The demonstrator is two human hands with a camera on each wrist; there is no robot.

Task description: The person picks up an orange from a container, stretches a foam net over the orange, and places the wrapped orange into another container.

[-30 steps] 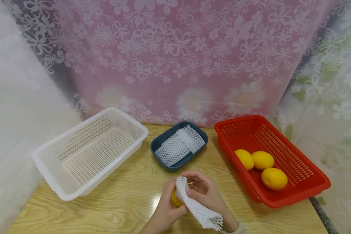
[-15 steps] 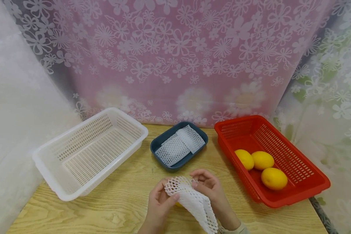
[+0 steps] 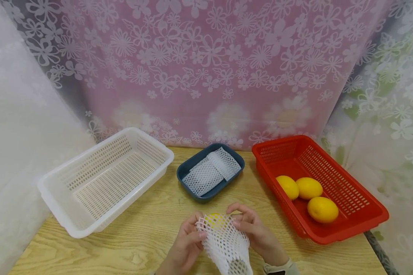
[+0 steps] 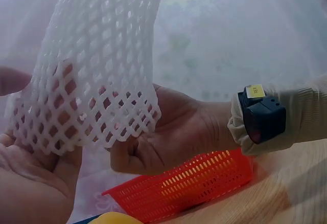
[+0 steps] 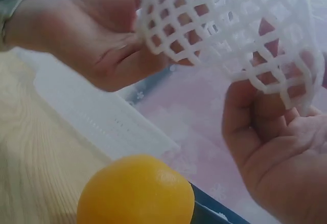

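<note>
Left hand and right hand are each pinching the foam net by its mouth, yellow fruit loose just beyond. Stretch it too hard and it'll probably rip; bump the fruit and it might roll.

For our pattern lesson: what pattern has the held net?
Diamond mesh; the net shows best in the left wrist view.

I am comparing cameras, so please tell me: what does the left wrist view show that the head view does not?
Only the left wrist view: the yellow label on the dark wrist device.
Only the head view: the white basket, and the netting lying inside the blue tray.
Both: the left hand and right hand holding a white net, the red basket, yellow fruit and the wooden table.
</note>
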